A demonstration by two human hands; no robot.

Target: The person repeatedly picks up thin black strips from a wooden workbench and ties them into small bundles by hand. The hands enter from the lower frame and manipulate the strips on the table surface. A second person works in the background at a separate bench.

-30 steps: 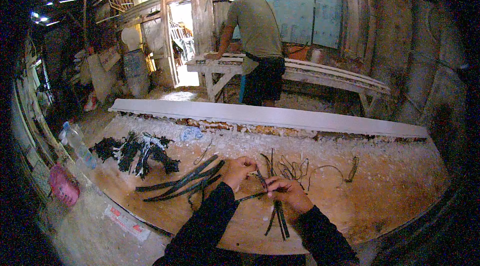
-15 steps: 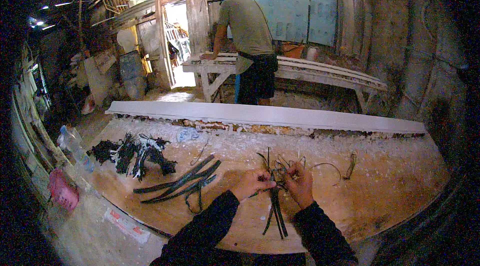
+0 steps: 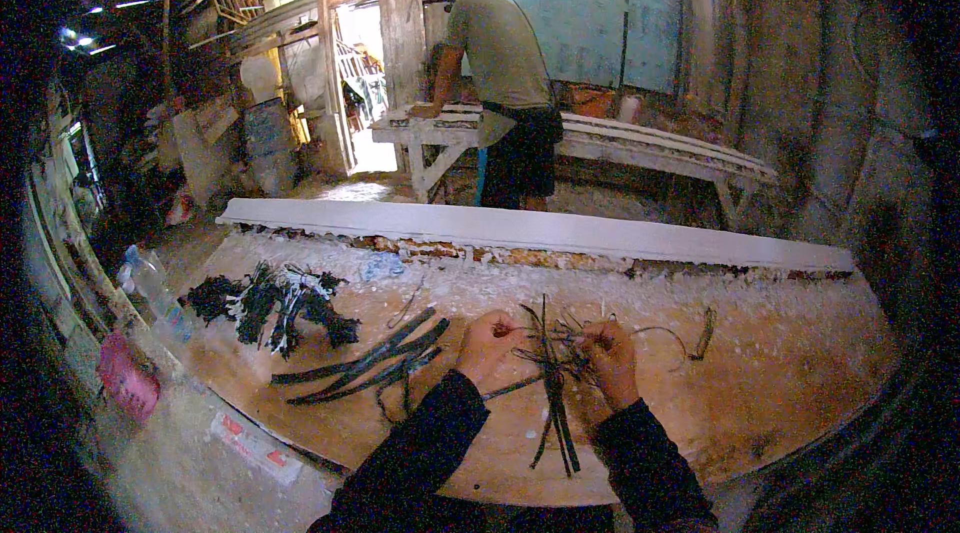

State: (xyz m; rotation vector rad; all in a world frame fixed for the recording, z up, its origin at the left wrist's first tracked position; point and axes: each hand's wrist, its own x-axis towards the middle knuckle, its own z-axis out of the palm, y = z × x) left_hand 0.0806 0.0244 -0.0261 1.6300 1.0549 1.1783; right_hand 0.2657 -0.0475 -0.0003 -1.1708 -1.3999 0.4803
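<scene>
A bundle of narrow dark strips (image 3: 555, 413) lies on the wooden tabletop (image 3: 700, 413) between my hands, its ends fanned out toward me. Just left of the bundle's upper part, my left hand (image 3: 485, 351) is closed in a pinch on a thin cord. My right hand (image 3: 614, 368), on the other side, pinches the same kind of thin cord near a tangle of dark strands (image 3: 572, 341). The cord seems to run across the bundle; its exact path is too fine to follow. A loose thin strand trails right from my right hand.
Longer dark strips (image 3: 370, 368) and a heap of black-and-white shredded material (image 3: 275, 308) lie at left. A white ledge (image 3: 540, 231) borders the table's far side. A clear bottle (image 3: 150, 283) and pink basket (image 3: 130, 378) stand left. A person (image 3: 500, 63) leans on a bench (image 3: 650, 143).
My left hand has let go of the bundle and drawn up and to the left, so my hands are farther apart. The person at the bench keeps the same pose.
</scene>
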